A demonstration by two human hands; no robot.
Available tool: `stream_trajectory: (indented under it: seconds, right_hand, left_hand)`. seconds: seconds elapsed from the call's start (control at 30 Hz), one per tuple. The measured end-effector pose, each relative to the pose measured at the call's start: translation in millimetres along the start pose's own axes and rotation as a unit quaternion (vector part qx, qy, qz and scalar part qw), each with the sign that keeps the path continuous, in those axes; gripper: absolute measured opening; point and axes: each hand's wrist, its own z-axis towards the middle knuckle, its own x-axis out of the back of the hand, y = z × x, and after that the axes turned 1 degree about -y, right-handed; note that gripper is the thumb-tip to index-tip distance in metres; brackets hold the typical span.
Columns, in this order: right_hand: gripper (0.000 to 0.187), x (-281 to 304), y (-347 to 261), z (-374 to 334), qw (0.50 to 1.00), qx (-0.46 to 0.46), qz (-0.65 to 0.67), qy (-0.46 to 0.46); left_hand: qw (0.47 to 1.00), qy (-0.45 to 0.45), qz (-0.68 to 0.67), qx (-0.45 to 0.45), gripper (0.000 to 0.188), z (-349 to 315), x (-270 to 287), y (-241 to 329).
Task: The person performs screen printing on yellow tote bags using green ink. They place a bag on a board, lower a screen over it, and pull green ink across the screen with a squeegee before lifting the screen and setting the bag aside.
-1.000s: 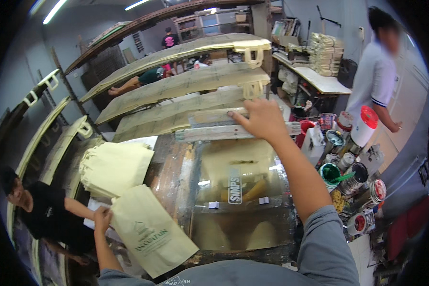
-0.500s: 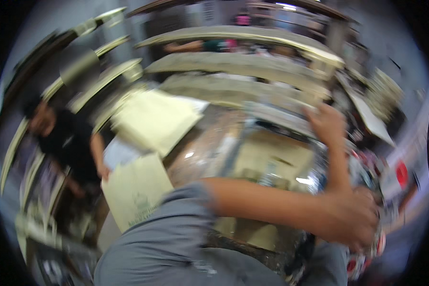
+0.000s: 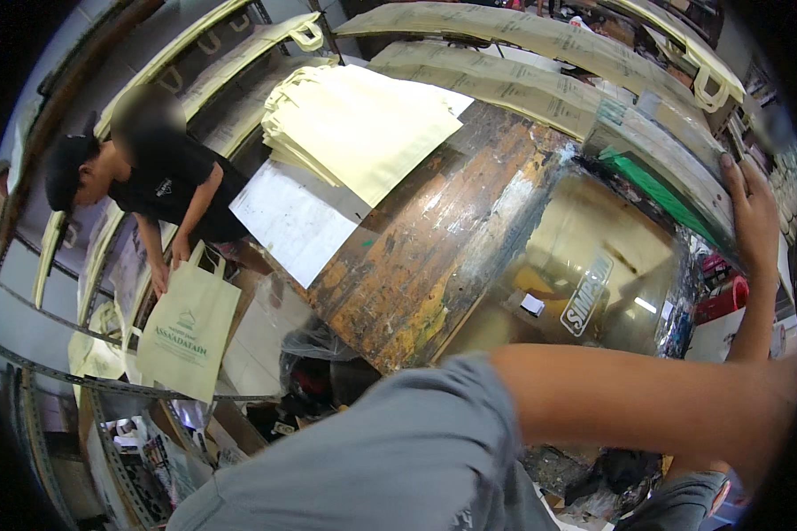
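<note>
My right hand [image 3: 754, 217] is at the right end of a long, worn wooden frame [image 3: 682, 168], its fingers over the edge. A bright green strip [image 3: 655, 199] runs along the near side of this frame. In front of it lies a shiny, see-through panel [image 3: 633, 327] with a sticker and a small white piece [image 3: 531, 305] on it; pale yellow shows beneath. My left arm, in a grey sleeve, crosses in front of my right forearm. It reaches to the right rim of the picture, where the left hand is cut off.
A stack of pale yellow bags [image 3: 363, 124] and a white sheet [image 3: 297, 217] lie on the stained wooden table [image 3: 407, 239]. At left, a person in black [image 3: 181, 177] holds a printed yellow bag [image 3: 190, 327]. Racks of bags [image 3: 522, 88] stand behind. A red can [image 3: 722, 301] is at right.
My view has shifted, and the table now sits lower and further right. My left arm reaches further right, its hand out of the picture. The person at left now holds the bag lower, off the table.
</note>
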Motion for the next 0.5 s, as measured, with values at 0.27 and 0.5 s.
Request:
stream_trajectory:
  seconds: [0.27,0.5]
  right_hand:
    - [0.068,13.2,-15.8,11.3,0.999,-0.01,0.038,-0.033]
    - [0.066,12.4,-19.0,8.3,0.998,-0.031,0.016,-0.059]
  left_hand:
    - [0.689,-0.271,0.587,0.328,0.021,-198.4,344.5,-72.8]
    - [0.383,-0.388,0.696,0.467,0.032,-249.4,496.7,-90.9]
